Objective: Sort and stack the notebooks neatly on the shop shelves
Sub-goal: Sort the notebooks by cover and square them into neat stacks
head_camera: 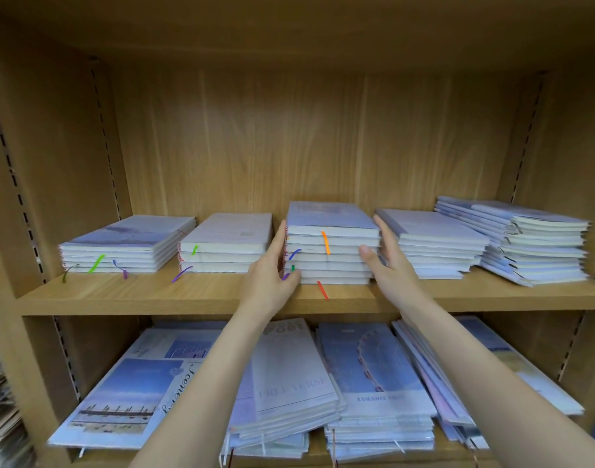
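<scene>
Head view, wooden shelf, both hands pressed flat against middle notebook stack sides

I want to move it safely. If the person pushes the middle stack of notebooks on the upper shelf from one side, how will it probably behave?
The middle stack is the tallest there, so its top notebooks would probably slide off line. The covers look smooth, perhaps slippery. With the left hand and right hand at both sides, it should move together.

Two bare forearms, no sleeves, slender fingers
</scene>
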Tool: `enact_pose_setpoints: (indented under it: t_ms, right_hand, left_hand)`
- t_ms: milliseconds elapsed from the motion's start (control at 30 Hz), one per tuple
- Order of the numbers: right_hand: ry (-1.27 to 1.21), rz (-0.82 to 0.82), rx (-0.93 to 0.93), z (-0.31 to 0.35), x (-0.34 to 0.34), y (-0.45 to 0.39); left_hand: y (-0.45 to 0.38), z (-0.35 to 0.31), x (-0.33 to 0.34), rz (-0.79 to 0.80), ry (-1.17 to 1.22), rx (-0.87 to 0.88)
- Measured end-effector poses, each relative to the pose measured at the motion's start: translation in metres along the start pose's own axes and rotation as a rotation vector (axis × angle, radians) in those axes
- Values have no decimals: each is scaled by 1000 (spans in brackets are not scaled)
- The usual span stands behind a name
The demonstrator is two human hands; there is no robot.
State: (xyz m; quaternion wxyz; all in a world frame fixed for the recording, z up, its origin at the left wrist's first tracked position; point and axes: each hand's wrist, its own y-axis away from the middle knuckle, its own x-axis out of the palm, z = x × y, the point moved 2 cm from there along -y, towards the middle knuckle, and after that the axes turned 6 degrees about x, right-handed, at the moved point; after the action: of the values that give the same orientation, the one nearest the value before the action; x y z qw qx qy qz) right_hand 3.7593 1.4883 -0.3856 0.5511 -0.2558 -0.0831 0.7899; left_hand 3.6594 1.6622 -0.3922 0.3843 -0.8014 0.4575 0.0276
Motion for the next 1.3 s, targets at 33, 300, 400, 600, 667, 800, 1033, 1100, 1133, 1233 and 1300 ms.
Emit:
enact_pose_setpoints:
  t_ms: [33,300,400,600,667,800,1033,1100,1133,1233,1300]
  right_hand:
    - [-12,3,0,1,-1,0]
    - [140,62,41,-1,-5,7]
    - [264,-2,43,-3,1,6]
    - [300,3,98,-1,-3,6]
    - [325,1,106,-1,-3,3]
    - [393,-43,94,0,5,-7]
    - [526,-108,235,8,23,-33]
    - [540,-121,254,8,24,-37]
    - [537,-124,255,7,23,-38]
    - [457,-103,212,5,20,-34]
    - [307,-70,146,4,18,-29]
  left_hand:
    - [0,-1,-2,19,-5,-9]
    - [6,-11,-18,162,37,-134]
    - [4,-9,-18,130,7,-176]
    - [-1,-6,-13,9,-127,-203]
    - [-4,-4,-11,-41,-117,-246]
    - [-12,2,-6,-84,-237,-218]
    - [-34,13,2,-115,-444,-200]
    - [-35,13,3,-98,-432,-177]
    - [-35,16,3,-95,-412,-168]
    - [-34,17,2,-103,-343,-163]
    - [-32,14,0,-88,-283,-151]
